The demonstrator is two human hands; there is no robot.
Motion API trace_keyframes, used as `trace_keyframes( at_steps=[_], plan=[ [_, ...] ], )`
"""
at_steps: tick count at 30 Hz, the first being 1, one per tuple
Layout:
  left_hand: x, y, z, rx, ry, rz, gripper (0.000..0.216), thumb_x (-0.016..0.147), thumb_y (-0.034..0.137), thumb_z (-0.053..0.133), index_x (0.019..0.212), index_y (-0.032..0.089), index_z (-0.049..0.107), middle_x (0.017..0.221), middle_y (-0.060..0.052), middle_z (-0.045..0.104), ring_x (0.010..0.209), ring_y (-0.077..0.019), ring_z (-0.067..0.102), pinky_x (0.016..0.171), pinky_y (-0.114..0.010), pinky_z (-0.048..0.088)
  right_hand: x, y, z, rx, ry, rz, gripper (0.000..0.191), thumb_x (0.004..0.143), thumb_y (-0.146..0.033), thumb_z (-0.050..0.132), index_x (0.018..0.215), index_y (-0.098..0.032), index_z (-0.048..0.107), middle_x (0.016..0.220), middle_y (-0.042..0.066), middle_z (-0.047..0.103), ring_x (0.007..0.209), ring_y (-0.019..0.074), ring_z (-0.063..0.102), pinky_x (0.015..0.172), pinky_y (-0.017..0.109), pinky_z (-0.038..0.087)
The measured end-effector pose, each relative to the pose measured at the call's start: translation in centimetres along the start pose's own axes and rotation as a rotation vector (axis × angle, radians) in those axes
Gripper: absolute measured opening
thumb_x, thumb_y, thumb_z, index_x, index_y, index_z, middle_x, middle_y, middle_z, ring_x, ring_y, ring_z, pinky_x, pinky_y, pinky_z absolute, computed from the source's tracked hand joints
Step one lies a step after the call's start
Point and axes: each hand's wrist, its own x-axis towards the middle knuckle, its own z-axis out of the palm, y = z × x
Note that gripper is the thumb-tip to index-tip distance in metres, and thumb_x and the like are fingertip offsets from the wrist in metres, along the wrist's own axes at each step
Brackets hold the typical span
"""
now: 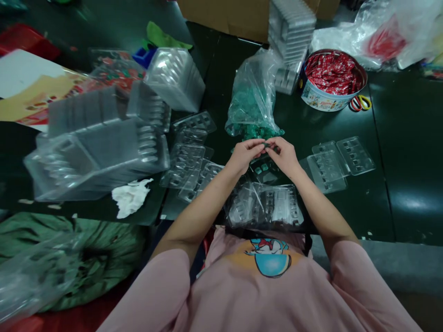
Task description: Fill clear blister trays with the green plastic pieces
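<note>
My left hand (245, 154) and my right hand (284, 154) meet above the dark green table (398, 152), fingers pinched together on a small green piece (268, 145) between them. Just beyond them lies a clear plastic bag of green pieces (252, 103), with a few spilled at its mouth. Under my hands sits a clear blister tray (263, 169) with some green pieces in its pockets. Nearer my body lies a stack of clear blister trays (265, 205).
Big stacks of clear trays (100, 147) fill the left, with loose trays (192, 157) beside them and a white tissue (130, 197). Two open trays (341, 161) lie right. A round tin of red packets (330, 78), scissors (360, 102) and a cardboard box (224, 16) stand behind.
</note>
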Motion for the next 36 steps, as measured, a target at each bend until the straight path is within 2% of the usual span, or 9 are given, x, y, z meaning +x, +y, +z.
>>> trace_keyframes(
  at_steps=[5,8,11,17,24,29,32,36],
  plan=[
    [-0.5,0.1,0.1,-0.064,-0.04,0.017,0.037,0.055,0.023,0.086,0.089,0.015,0.072,0.075,0.0,0.066,0.07,-0.0108,0.061,0.064,-0.022,0.047,-1.0,0.2,0.5,0.411,0.059,0.183,0.025,0.08,-0.036,0.067,0.101,-0.024,0.061,0.091,0.0,0.065,0.082,0.014,0.061,0.078,0.03,0.05],
    [-0.6,0.2,0.2,-0.106,-0.091,-0.041,0.036,0.056,0.022,0.085,0.089,0.015,0.071,0.075,0.001,0.063,0.068,-0.0088,0.059,0.061,-0.019,0.045,-1.3,0.4,0.8,0.603,0.09,0.314,0.031,0.075,-0.045,0.073,0.093,-0.025,0.057,0.08,-0.003,0.06,0.071,0.0112,0.057,0.066,0.025,0.048],
    [-0.6,0.2,0.4,-0.124,-0.092,-0.033,0.034,0.058,0.021,0.083,0.089,0.016,0.069,0.077,0.001,0.062,0.071,-0.0082,0.059,0.066,-0.02,0.047,-1.6,-0.1,0.7,0.68,0.079,0.417,0.035,0.072,-0.049,0.075,0.086,-0.025,0.052,0.071,-0.006,0.053,0.064,0.0095,0.054,0.056,0.022,0.043],
    [-0.2,-0.1,0.8,0.056,-0.074,0.077,0.029,0.064,0.027,0.078,0.09,0.016,0.069,0.08,-0.001,0.064,0.075,-0.0114,0.06,0.073,-0.026,0.05,-1.8,-0.5,-0.3,0.635,0.035,0.544,0.036,0.068,-0.048,0.075,0.086,-0.024,0.054,0.069,-0.006,0.054,0.061,0.0091,0.054,0.051,0.02,0.039],
    [0.8,-1.3,0.3,0.407,-0.235,0.073,0.027,0.067,0.023,0.072,0.093,0.014,0.074,0.089,-0.006,0.072,0.084,-0.0168,0.065,0.083,-0.032,0.051,-2.6,2.0,-2.1,0.383,0.133,0.422,0.026,0.073,-0.039,0.069,0.089,-0.021,0.06,0.075,-0.004,0.06,0.07,0.0106,0.056,0.068,0.025,0.045],
    [1.4,-2.2,0.5,0.619,-0.352,0.07,0.021,0.072,0.023,0.066,0.089,0.016,0.076,0.089,-0.006,0.075,0.085,-0.0187,0.068,0.082,-0.031,0.053,-3.3,3.0,-2.3,0.353,0.116,0.44,0.022,0.074,-0.035,0.067,0.088,-0.02,0.062,0.072,-0.005,0.06,0.065,0.0099,0.054,0.067,0.025,0.044],
    [1.7,-2.4,0.6,0.766,-0.368,0.107,0.02,0.076,0.023,0.062,0.088,0.018,0.077,0.086,-0.006,0.076,0.081,-0.0192,0.068,0.081,-0.031,0.053,-3.4,3.4,-2.3,0.356,0.086,0.448,0.021,0.074,-0.035,0.067,0.088,-0.02,0.062,0.071,-0.005,0.06,0.065,0.0102,0.055,0.067,0.025,0.044],
    [2.0,-2.5,0.8,0.932,-0.32,0.169,0.021,0.077,0.018,0.059,0.085,0.02,0.078,0.082,-0.005,0.075,0.079,-0.0196,0.068,0.083,-0.033,0.053,-3.3,3.9,-2.3,0.314,0.062,0.433,0.02,0.075,-0.035,0.065,0.088,-0.02,0.062,0.071,-0.005,0.06,0.064,0.0105,0.054,0.065,0.025,0.043]
  ],
)
